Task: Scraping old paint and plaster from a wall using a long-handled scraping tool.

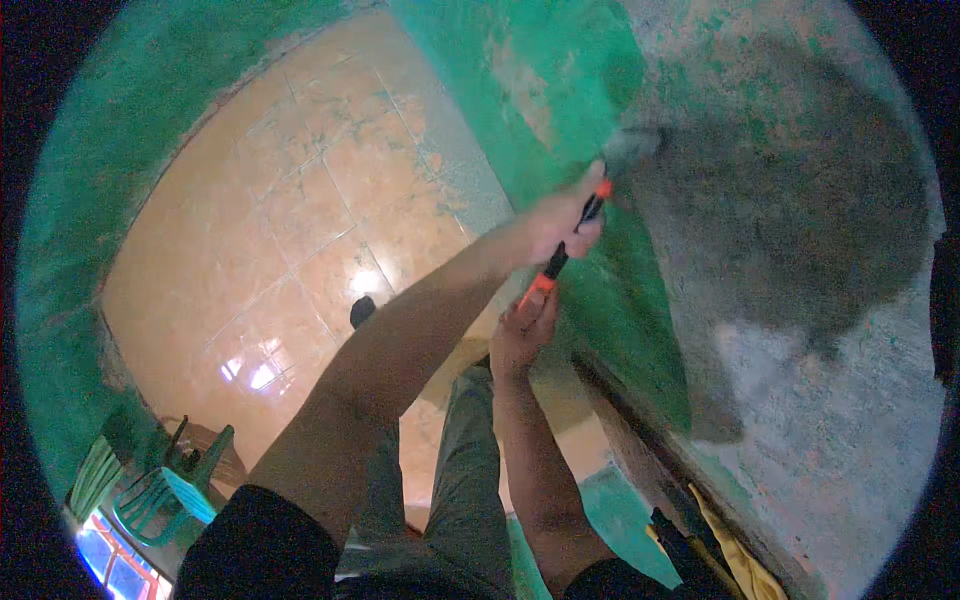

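Note:
Both of my hands are wrapped round the black and orange handle [557, 262] of a scraper. My left hand [565, 225] grips higher up, near the head, with its thumb along the handle. Lower down, my right hand [527, 325] is closed round the orange end. The scraper's grey blade [632, 146] is smeared by motion, at the edge between green paint [560, 110] and bare grey wall [760, 210]. Whether the blade touches the wall there, I cannot tell.
Flakes and dust lie on the tan tiled floor [300, 215] along the wall. Green plastic chairs [150, 505] stand at the lower left. A door frame edge [620, 400] and yellow cloth [730, 550] are at the lower right.

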{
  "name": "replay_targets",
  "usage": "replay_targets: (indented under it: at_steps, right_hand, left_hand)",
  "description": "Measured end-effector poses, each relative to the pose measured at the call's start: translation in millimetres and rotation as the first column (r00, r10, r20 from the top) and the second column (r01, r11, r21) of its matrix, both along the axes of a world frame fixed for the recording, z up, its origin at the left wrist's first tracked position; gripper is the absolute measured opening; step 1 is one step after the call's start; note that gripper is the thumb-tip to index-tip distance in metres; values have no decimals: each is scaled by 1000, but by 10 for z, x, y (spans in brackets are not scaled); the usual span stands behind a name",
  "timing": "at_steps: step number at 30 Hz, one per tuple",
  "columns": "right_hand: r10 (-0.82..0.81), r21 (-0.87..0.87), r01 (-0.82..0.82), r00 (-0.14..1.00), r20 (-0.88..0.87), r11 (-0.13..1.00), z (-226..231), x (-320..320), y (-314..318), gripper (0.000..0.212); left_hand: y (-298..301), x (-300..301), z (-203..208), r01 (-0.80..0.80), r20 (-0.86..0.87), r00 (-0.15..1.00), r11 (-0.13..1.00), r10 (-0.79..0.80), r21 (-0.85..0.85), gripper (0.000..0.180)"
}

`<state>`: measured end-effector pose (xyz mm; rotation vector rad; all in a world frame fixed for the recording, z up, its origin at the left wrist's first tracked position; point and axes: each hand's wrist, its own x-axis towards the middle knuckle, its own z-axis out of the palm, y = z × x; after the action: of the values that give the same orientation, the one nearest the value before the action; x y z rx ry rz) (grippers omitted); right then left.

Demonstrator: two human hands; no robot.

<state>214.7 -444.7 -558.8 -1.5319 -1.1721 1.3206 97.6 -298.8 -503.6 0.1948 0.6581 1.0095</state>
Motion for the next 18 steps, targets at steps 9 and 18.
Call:
replay_targets:
  at_steps: [9, 18]
  right_hand:
    - [18, 19, -21, 986, 163, 1000, 250, -270, 108, 47]
    - [60, -60, -52, 988, 145, 997, 218, -246, 124, 43]
  left_hand:
    - [52, -166, -13, 16, -79, 997, 998, -12, 53, 71]
    - [37, -230, 16, -7, -121, 993, 999, 12, 48, 70]
